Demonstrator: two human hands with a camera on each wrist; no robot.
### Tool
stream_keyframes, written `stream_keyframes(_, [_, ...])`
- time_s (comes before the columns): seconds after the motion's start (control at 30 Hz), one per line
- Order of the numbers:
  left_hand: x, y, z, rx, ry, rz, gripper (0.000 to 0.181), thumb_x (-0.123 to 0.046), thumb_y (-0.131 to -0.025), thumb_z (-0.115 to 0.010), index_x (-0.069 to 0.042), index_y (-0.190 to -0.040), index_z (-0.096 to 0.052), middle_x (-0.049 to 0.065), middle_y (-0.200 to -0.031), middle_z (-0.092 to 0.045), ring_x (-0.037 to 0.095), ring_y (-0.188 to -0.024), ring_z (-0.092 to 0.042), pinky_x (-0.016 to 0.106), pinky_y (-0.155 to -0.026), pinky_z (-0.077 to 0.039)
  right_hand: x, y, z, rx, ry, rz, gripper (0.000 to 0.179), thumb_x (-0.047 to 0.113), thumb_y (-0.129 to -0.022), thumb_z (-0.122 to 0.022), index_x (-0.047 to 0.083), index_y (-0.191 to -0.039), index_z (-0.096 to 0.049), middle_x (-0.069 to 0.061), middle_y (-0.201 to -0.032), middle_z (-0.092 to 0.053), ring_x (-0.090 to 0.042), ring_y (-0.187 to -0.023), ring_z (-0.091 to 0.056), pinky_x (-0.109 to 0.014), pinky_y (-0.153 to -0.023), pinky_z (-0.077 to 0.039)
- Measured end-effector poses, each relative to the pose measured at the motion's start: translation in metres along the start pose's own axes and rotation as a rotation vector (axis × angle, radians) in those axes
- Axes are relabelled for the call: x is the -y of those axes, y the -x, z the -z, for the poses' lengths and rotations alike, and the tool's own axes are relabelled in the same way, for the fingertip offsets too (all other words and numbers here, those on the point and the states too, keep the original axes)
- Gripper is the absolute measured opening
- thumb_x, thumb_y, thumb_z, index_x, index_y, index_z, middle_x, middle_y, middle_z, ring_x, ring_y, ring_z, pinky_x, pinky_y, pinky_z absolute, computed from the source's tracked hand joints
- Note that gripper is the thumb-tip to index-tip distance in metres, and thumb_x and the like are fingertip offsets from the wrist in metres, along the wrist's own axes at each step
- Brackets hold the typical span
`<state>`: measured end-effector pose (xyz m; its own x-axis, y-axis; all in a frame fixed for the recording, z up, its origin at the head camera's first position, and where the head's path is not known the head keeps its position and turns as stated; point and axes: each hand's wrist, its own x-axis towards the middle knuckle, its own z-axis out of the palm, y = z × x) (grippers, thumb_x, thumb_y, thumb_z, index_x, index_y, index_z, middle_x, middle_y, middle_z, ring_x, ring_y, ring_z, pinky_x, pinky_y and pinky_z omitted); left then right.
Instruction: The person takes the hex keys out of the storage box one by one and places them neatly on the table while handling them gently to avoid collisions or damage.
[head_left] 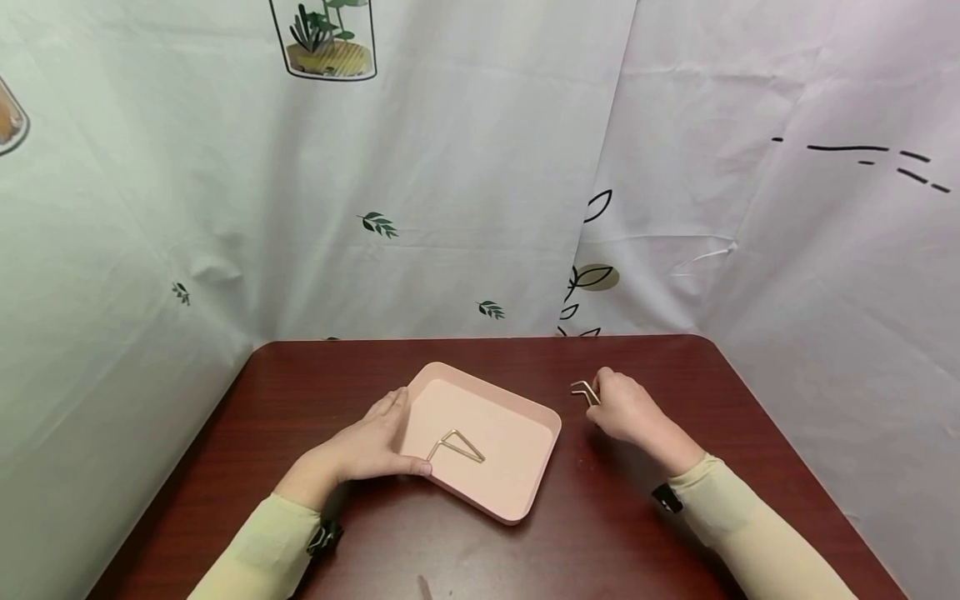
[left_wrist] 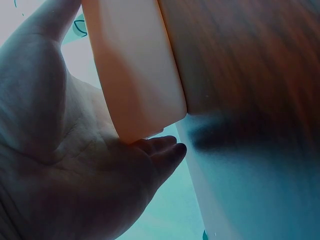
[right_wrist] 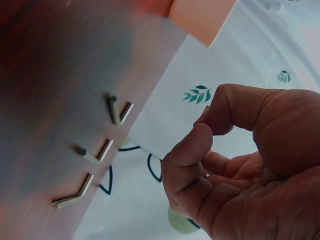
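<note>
Only partly visible from above, beside the right hand (head_left: 626, 408): three bent metal pieces (right_wrist: 105, 151) on the glossy reddish table (head_left: 615, 533). Cannot tell of any grip in those curled fingers. Behind, white leaf-printed cloth (head_left: 450, 150). Pink, shallow tray (head_left: 502, 417), corner held between left hand's (head_left: 371, 443) thumb and fingers; inside, thin gold wire triangle (head_left: 462, 452).

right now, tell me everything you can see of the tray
The tray is pink, shallow and roughly rectangular, with rounded corners and a low raised rim; it looks like smooth plastic. It sits open side up on the brown table, turned askew. The left hand holds its left end, thumb at the near rim. A bent gold-coloured rod lies inside.
</note>
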<state>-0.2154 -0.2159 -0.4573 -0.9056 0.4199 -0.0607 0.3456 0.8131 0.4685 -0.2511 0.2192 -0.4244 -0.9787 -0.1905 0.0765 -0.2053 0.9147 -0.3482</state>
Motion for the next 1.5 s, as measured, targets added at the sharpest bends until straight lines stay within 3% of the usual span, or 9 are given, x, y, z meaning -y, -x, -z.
stream_keyframes(0.4, [0.003,0.0,0.0,-0.003,0.0,0.002,0.147,-0.075,-0.081,-0.088,0.014,-0.171,-0.015,0.033,-0.18,-0.018,0.052,-0.167,-0.018,0.066,-0.129,-0.028,-0.02,-0.003,0.003,-0.015,0.005,-0.003,0.025,0.006,-0.077,-0.074,0.001,-0.097,-0.06,-0.007,-0.078,-0.059,-0.028,-0.072,-0.059,-0.048,-0.071,-0.053])
stream_keyframes(1.0, [0.002,-0.001,-0.001,0.003,0.003,0.006,0.147,-0.077,-0.081,-0.087,0.014,-0.172,-0.014,0.032,-0.18,-0.018,0.052,-0.167,-0.018,0.066,-0.13,-0.028,-0.049,-0.003,0.009,0.013,0.022,-0.067,0.027,0.006,-0.08,-0.076,-0.002,-0.099,-0.059,-0.01,-0.079,-0.062,-0.03,-0.074,-0.062,-0.051,-0.073,-0.055])
stream_keyframes(1.3, [0.002,-0.001,-0.001,0.003,0.002,0.006,0.146,-0.075,-0.082,-0.088,0.014,-0.172,-0.014,0.032,-0.18,-0.017,0.051,-0.167,-0.017,0.065,-0.13,-0.027,-0.063,-0.001,0.01,0.025,0.007,-0.104,0.024,0.006,-0.079,-0.073,0.001,-0.093,-0.055,-0.01,-0.077,-0.059,-0.029,-0.071,-0.058,-0.045,-0.068,-0.051])
stream_keyframes(1.5, [0.001,-0.001,-0.001,0.0,0.004,0.004,0.146,-0.074,-0.081,-0.088,0.014,-0.171,-0.014,0.033,-0.18,-0.017,0.051,-0.167,-0.017,0.065,-0.13,-0.028,-0.071,0.002,0.012,0.03,0.016,-0.118,0.026,0.008,-0.082,-0.075,-0.002,-0.096,-0.056,-0.011,-0.08,-0.061,-0.03,-0.075,-0.06,-0.049,-0.072,-0.053])
